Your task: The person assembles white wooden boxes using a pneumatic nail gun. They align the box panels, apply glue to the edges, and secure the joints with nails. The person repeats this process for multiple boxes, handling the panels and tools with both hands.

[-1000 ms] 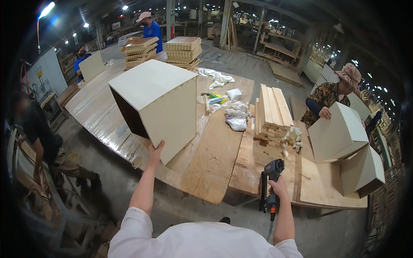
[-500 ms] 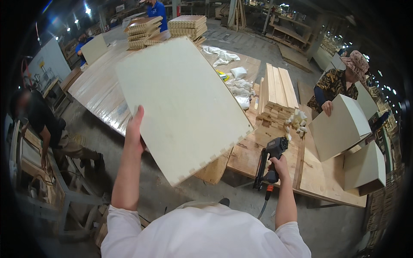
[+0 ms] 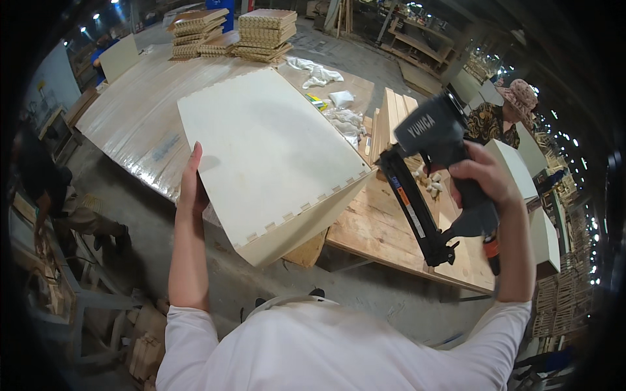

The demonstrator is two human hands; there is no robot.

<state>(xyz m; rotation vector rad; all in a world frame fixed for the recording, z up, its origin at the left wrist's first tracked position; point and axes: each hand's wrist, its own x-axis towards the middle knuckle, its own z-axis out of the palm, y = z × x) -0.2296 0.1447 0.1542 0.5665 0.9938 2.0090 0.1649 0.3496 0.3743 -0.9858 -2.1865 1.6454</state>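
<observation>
A pale wooden box (image 3: 274, 150) with finger-jointed edges is tilted in front of me, one broad face up and one narrower side showing. My left hand (image 3: 192, 179) grips it by the left edge, thumb on top and the other fingers hidden behind. In my right hand (image 3: 486, 176) is a black pneumatic nail gun (image 3: 433, 133), fingers wrapped round its handle. The gun is raised just right of the box, its nose close to the box's right corner. An orange hose fitting (image 3: 490, 247) sits at the base of its handle.
Below lies a wooden worktable (image 3: 385, 228) with stacked wood strips (image 3: 394, 111) and small wood scraps. Jointed panels (image 3: 267, 32) are piled on a plastic-covered surface (image 3: 140, 130), near white cloths (image 3: 316, 72). At right a person in a patterned hat (image 3: 520, 94) stands by more boxes (image 3: 512, 163).
My right hand has lifted the nail gun up and towards the box. The box has tipped, so its near side now shows. My left hand keeps hold of the left edge.
</observation>
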